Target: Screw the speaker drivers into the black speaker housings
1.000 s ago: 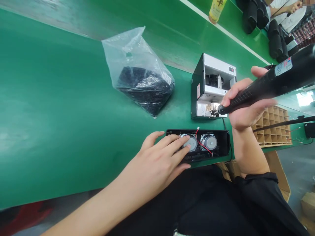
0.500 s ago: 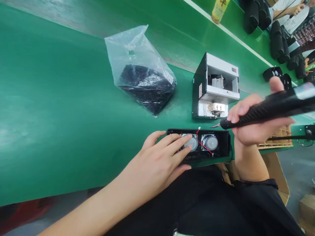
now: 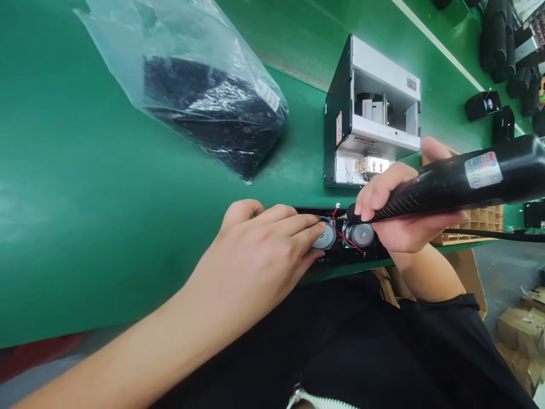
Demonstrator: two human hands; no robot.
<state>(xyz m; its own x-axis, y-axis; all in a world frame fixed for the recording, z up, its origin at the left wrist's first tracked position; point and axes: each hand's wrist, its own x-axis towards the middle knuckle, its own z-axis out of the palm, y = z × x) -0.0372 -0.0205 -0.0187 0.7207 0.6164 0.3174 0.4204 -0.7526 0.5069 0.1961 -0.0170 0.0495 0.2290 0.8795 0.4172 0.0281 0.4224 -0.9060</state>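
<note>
A long black housing (image 3: 377, 250) lies at the table's front edge with two round grey speakers in it, the left one (image 3: 326, 236) and the right one (image 3: 362, 234). A thin red wire (image 3: 349, 241) with white plugs runs between them. My left hand (image 3: 270, 244) rests over the housing's left part, fingertips on the left speaker, holding nothing. My right hand (image 3: 402, 210) is wrapped round a black electric screwdriver (image 3: 451, 179), which points left. Its tip is at the housing's far side between the speakers; the exact contact is too small to tell.
Behind the housing stands a silver and black machine (image 3: 383, 133). A clear bag with black parts (image 3: 213, 108) lies at the back left. At the right are a cardboard divider tray (image 3: 479, 224) and black housings (image 3: 483, 106). Boxes (image 3: 522, 326) stand on the floor.
The screwdriver in my right hand has moved left and down to the housing, between the speakers. My left hand stays on the left speaker. The view has shifted closer to the table.
</note>
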